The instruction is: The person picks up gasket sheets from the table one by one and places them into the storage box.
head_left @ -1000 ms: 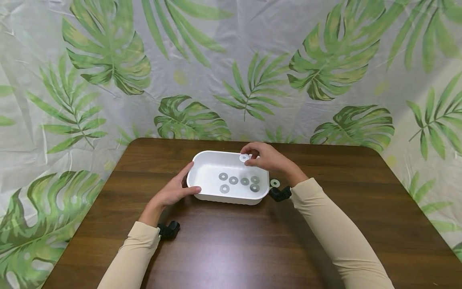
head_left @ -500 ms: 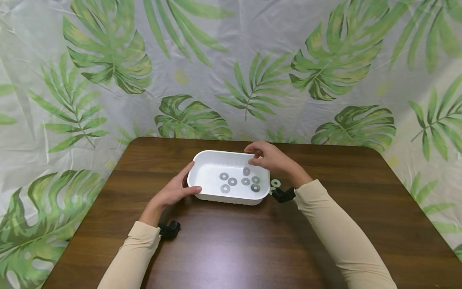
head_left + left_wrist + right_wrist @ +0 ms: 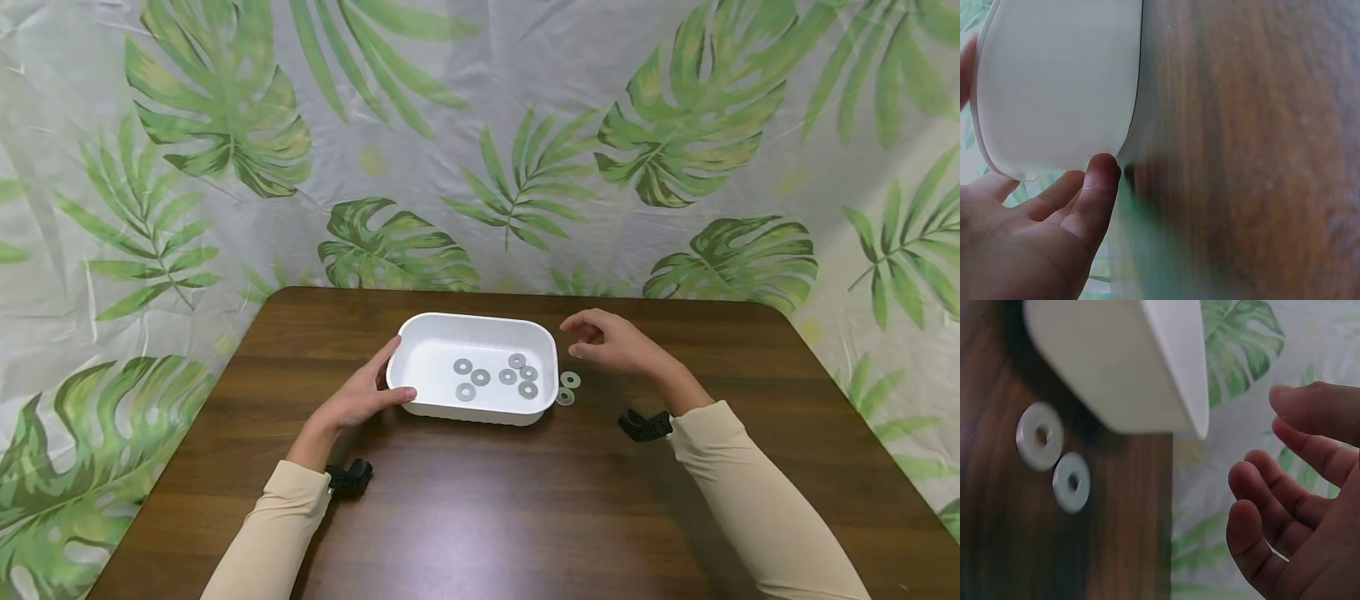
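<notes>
A white oblong plastic tub (image 3: 465,412) stands on the table with several flat grey washers (image 3: 466,392) lying in its right half. My left hand (image 3: 360,396) grips the tub's left end, thumb over the near rim. In the left wrist view, fingers (image 3: 1100,187) rest against the tub's outer wall. Just off the tub's right end, my right hand (image 3: 615,342) hovers with loosely bent fingers and holds nothing. Below it on the table lie two washers, one farther back (image 3: 570,374) and one nearer (image 3: 566,402), close beside the tub.
The brown wooden table (image 3: 465,517) reaches to a leaf-patterned cloth (image 3: 540,150) hanging behind its back edge. A black wrist camera (image 3: 647,425) sits on the right wrist, another (image 3: 351,477) on the left.
My right hand let a washer drop into the tub, then moved right, out past the tub's right end. The left hand stays on the tub.
</notes>
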A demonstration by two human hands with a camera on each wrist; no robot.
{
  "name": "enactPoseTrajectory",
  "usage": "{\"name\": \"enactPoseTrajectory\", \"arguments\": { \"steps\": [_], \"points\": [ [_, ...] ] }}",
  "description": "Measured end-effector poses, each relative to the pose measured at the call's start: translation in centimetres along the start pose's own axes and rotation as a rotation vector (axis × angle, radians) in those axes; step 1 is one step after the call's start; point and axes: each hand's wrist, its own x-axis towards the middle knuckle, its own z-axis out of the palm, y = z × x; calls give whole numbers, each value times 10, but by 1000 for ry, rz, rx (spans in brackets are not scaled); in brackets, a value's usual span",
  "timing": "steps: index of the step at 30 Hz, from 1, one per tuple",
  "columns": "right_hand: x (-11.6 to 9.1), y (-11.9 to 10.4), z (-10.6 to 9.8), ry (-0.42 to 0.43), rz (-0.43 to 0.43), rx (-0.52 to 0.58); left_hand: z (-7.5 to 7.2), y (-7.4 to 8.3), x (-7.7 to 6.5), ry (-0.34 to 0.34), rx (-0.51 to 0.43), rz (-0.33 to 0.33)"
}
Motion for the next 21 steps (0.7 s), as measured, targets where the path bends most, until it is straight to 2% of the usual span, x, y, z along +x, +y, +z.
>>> {"name": "enactPoseTrajectory", "arguments": {
  "steps": [9,21],
  "points": [
    [-23,20,-2,-19,31,-30,-2,-1,0,6,-19,-18],
    [-25,43,19,-30,64,-47,0,-2,2,-2,-5,-20]
  ]
}}
